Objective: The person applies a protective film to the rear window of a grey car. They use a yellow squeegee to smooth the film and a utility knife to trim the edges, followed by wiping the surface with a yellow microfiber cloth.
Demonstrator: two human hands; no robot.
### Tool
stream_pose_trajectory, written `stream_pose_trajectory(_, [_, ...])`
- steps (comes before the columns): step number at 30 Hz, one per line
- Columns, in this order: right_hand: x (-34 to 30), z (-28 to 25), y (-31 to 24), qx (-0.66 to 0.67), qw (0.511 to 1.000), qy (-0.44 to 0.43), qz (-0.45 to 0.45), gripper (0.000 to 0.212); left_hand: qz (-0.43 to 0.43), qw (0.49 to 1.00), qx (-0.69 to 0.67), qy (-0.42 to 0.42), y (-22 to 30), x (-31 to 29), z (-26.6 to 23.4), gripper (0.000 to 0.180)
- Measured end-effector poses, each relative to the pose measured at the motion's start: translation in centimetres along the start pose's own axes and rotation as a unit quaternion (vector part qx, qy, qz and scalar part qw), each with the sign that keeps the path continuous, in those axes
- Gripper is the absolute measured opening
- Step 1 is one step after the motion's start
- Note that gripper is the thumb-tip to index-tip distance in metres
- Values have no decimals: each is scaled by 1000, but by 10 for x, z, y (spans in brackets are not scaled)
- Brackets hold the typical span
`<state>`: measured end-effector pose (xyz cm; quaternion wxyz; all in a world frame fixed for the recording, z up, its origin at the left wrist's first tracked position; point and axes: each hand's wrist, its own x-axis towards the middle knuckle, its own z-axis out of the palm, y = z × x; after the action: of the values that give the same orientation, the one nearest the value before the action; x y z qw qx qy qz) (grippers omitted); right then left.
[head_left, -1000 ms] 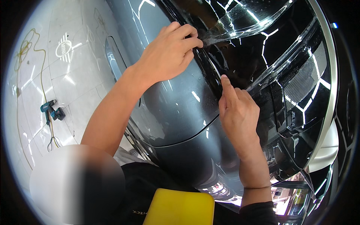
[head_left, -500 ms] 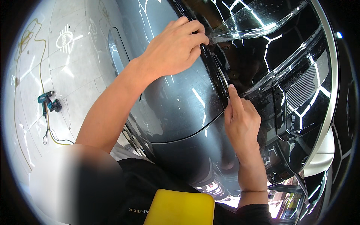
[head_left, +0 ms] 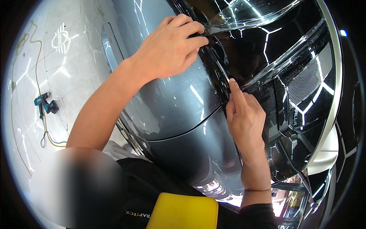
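1. Pale, shiny tiled floor [head_left: 61, 82] fills our left side, beside a curved, glossy grey-blue car panel [head_left: 187, 91].
2. We work at a long, glossy black trim strip [head_left: 214, 72], which runs diagonally between the grey-blue panel and a dark, glassy surface [head_left: 244, 53].
3. Our bare left hand [head_left: 171, 45] reaches over the panel to the strip's upper part, fingers bent and thumb tucked below; we cannot tell whether they pinch anything.
4. Our bare right hand [head_left: 246, 114] points its index finger at the strip lower down, other fingers folded; what they might hold is hidden from us.
5. Clear, wrinkled film [head_left: 253, 21] lies on the dark surface, narrowing to a corner just beside our left fingertips.
6. Below us we see a smooth yellow rectangular object [head_left: 183, 212] in front of our black clothing [head_left: 143, 191].
7. Farther off, a turquoise-and-black power tool [head_left: 45, 104] rests on the floor near a thin yellow cord [head_left: 38, 68].
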<state>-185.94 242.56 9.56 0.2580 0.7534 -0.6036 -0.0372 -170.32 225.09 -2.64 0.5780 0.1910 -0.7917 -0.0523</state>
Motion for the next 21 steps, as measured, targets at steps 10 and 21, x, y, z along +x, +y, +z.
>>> stream_pose_trajectory(10, [-26, 3, 9, -1, 1000, -1, -17, 52, -6, 1000, 21, -3, 1, -1, 2, 26])
stream_pose_trajectory(21, [-30, 1, 12, 10, 1000, -3, -20, 51, 3, 1000, -9, -15, 25, -5, 6, 31])
